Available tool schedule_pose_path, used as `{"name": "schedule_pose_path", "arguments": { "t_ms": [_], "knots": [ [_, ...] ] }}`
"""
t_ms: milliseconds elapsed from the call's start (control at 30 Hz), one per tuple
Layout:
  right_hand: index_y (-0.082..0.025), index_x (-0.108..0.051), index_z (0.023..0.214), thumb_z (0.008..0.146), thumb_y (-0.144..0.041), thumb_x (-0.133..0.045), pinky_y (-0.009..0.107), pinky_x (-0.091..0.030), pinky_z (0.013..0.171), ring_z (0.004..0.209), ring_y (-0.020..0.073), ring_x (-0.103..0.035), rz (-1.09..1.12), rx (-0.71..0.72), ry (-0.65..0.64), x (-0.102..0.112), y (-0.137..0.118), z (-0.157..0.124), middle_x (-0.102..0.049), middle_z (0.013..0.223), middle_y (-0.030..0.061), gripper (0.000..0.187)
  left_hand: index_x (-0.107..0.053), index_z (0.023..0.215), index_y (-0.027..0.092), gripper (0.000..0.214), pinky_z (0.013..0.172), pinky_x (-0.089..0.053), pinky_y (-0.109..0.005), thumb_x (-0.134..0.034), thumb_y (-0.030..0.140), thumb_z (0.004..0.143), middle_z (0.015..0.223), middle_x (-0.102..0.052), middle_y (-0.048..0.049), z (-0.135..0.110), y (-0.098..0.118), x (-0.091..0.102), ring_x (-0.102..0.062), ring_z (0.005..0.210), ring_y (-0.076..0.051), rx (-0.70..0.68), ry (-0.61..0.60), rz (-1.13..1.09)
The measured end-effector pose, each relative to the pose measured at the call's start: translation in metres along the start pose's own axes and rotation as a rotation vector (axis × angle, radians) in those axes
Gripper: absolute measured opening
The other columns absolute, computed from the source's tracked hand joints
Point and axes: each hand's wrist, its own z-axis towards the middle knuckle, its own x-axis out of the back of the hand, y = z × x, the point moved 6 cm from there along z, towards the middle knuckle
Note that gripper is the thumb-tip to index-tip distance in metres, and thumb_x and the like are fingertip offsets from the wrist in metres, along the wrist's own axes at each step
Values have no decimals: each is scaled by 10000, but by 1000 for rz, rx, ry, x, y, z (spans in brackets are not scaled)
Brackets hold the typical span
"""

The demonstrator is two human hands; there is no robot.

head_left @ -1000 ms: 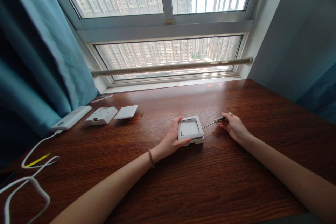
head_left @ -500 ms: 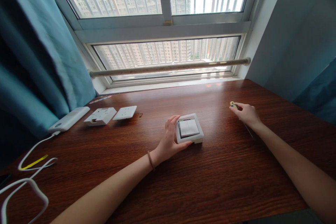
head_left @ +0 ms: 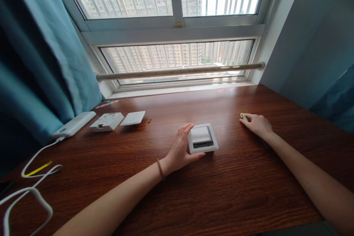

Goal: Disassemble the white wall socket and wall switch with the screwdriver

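Observation:
My left hand (head_left: 182, 150) grips a white wall switch (head_left: 201, 134) by its left side, thumb at the near edge and fingers at the far edge. The switch is tilted, its face toward me, with dark strips showing inside its frame below and right of the white rockers. Over on the right, my right hand (head_left: 259, 125) is closed around the yellow and dark handle of a screwdriver (head_left: 245, 117), low at the tabletop. Most of its shaft is hidden under the hand and wrist.
Left on the wooden table (head_left: 166, 199) lie a white socket box (head_left: 107, 122), a white socket faceplate (head_left: 133, 118) and small screws (head_left: 149, 120). A white power bank (head_left: 74, 124) with a looping white cable (head_left: 41, 199) lies by the blue curtain (head_left: 55, 62). The window sill edges the far side.
The wall switch has tilted in my left hand, and the dark strip now shows along the near side of its rockers. My right hand has lowered slightly with the screwdriver.

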Motion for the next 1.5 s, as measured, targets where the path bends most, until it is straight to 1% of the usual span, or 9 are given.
{"name": "schedule_pose_path", "arguments": {
  "t_ms": [300,433,500,633,733,933,1067,1267,1500],
  "knots": [
    [-278,-629,1074,749,-587,-448,360,-422,608,830,325,-612,-55,-5,-30,0,-1,-1,-661,918,126,483,-227,1318,219,833,1043,-267,-474,-692,424,659,1303,-330,-145,0,4,-1,-305,1240,-301,-33,-35,10],
    [-186,-565,1148,779,-531,-470,355,-436,634,803,284,-597,7,75,270,25,-28,-23,-587,997,153,515,-204,1325,221,855,1054,-258,-466,-685,451,657,1313,-318,-144,0,7,-3,-291,1246,-295,-73,-45,63],
    [-187,-584,1092,841,-428,-441,313,-440,699,793,214,-585,173,364,395,37,-63,-50,-589,913,107,377,-190,1329,218,863,1058,-250,-470,-678,462,661,1317,-314,-146,0,9,-5,-281,1251,-296,-91,-48,94],
    [-203,-582,1075,793,-369,-557,276,-450,650,730,162,-545,339,1107,312,40,-134,-124,-594,935,77,329,-167,1338,208,865,1046,-252,-497,-663,461,675,1319,-304,-157,-1,11,-6,-269,1256,-309,-115,-24,125],
    [-166,-587,1052,794,-279,-572,291,-442,623,683,159,-516,276,1292,349,37,-155,-153,-630,881,66,282,-175,1337,200,840,1042,-258,-498,-656,438,690,1320,-301,-163,-2,10,-5,-264,1263,-309,-108,10,130],
    [-172,-566,1125,812,-116,-525,270,-449,625,676,140,-523,310,1237,469,36,-149,-146,-665,856,47,321,-79,1375,213,963,1064,-223,-497,-683,451,665,1398,-221,-169,-3,5,-3,-195,1314,-314,-80,82,95],
    [-232,-637,1035,809,-162,-559,286,-452,701,749,158,-553,419,918,520,36,-125,-110,-675,871,34,250,-19,1382,211,1020,1082,-170,-508,-691,457,655,1447,-108,-174,-2,-6,-4,-118,1346,-315,10,110,73],
    [-254,-671,977,829,-277,-538,251,-441,692,809,160,-610,330,518,284,12,-88,-55,-687,893,12,200,-161,1348,202,887,1064,-249,-471,-688,421,670,1376,-289,-155,0,-23,-13,-288,1287,-292,169,-10,-45],
    [-313,-668,971,842,-287,-504,238,-415,661,857,160,-607,80,442,191,-1,-84,-49,-686,967,-24,211,-247,1314,195,783,1047,-289,-445,-685,362,687,1321,-365,-133,1,-20,-13,-356,1239,-271,184,-34,-113]
  ]
}}
